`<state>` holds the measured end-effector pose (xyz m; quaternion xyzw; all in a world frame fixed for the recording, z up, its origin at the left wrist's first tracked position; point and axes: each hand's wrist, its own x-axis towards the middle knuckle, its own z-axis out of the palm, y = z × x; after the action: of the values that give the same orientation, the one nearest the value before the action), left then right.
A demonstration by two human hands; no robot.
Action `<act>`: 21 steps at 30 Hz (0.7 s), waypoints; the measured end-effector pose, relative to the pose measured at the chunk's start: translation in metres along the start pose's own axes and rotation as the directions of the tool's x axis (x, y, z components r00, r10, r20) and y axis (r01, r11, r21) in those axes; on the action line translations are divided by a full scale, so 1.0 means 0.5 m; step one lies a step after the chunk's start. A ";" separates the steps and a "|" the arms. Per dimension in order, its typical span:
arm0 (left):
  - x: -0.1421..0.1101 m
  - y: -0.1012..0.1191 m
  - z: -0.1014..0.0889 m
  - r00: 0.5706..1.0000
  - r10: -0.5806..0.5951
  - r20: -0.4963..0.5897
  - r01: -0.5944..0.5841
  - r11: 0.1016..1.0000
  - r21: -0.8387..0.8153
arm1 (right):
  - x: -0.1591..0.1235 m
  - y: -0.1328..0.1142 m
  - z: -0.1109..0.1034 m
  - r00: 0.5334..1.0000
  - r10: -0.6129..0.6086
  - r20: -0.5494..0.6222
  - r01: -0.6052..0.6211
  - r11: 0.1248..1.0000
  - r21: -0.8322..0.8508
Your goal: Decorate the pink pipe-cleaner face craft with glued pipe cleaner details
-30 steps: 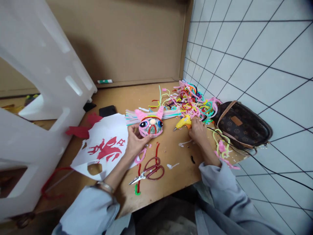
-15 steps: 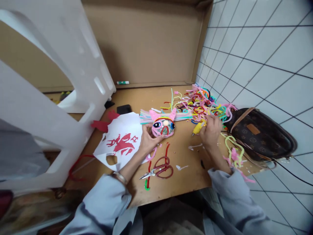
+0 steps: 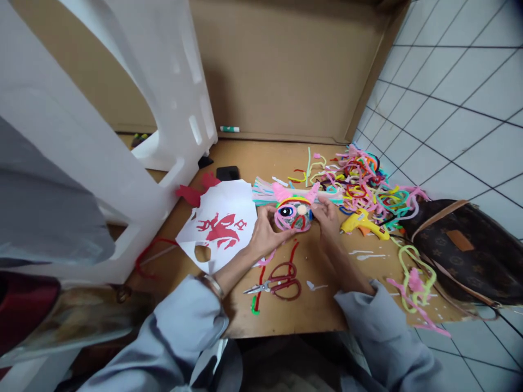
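Pink-eared craft face [image 3: 295,216], its rounded front silvery green and wrapped along the lower edge in fuzzy pink, sits between a person's two hands at the middle of a wooden tabletop [image 3: 310,318]. A yellow-and-red band crosses its brow, a pale round nose sits beneath, and a red strand curves below that. One large black-and-blue eye, ringed in pink, looks out on the left; on the right, only a blue part of the other shows beside the fingers.

Eyes and nose face the person at the near side, while both pointed ears rise toward the far side. Nearly round in its body, the piece has its ear-to-chin line running far to near. Whether its base touches the wood cannot be told.

The left hand [image 3: 266,233] is partly open around the piece, fingers at its left side and thumb stretched along the near edge, holding it. The right hand [image 3: 327,219], fingers bent, touches the right edge by the blue eye; how firmly it grips cannot be told.

A bundle of pastel stems [image 3: 263,190] lies just behind. To the right rests a yellow glue gun [image 3: 365,223]; nearer the person, red-handled scissors [image 3: 281,284] lie with blades pointing left.
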<state>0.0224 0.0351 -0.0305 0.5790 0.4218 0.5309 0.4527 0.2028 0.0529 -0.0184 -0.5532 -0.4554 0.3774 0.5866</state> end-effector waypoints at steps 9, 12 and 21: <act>-0.004 0.005 -0.003 0.989 0.148 0.021 -0.149 0.963 0.223 | -0.039 -0.020 0.012 0.989 -0.134 0.066 0.139 0.988 -0.072; -0.006 0.011 -0.001 0.985 0.169 0.036 -0.172 0.956 0.235 | -0.043 -0.018 0.014 0.984 -0.162 0.068 0.169 0.978 -0.120; -0.007 0.007 0.002 0.973 0.221 0.073 -0.232 0.943 0.239 | -0.070 -0.027 0.030 0.921 -0.373 0.111 0.384 0.827 -0.411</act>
<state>0.0231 0.0310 -0.0278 0.6871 0.4047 0.5097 0.3230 0.1770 0.0231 -0.0096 -0.5615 -0.6344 0.1524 0.5089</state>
